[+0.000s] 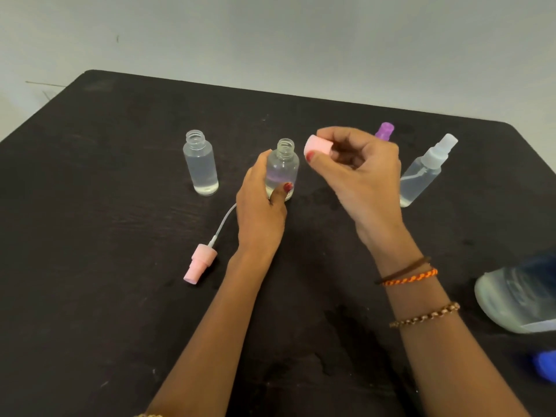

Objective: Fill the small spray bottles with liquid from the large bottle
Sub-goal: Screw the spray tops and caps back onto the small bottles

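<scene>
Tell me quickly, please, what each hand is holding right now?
Left hand: closed around the open small bottle.
Right hand: pinching the pink cap.

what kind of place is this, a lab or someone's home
Hard to tell; probably a plain indoor room, not an equipped lab. All that shows is a black table, a bare pale wall and small spray bottles.

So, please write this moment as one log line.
left hand: holds open small bottle | right hand: pinches pink cap | pink sprayer: on table
</scene>
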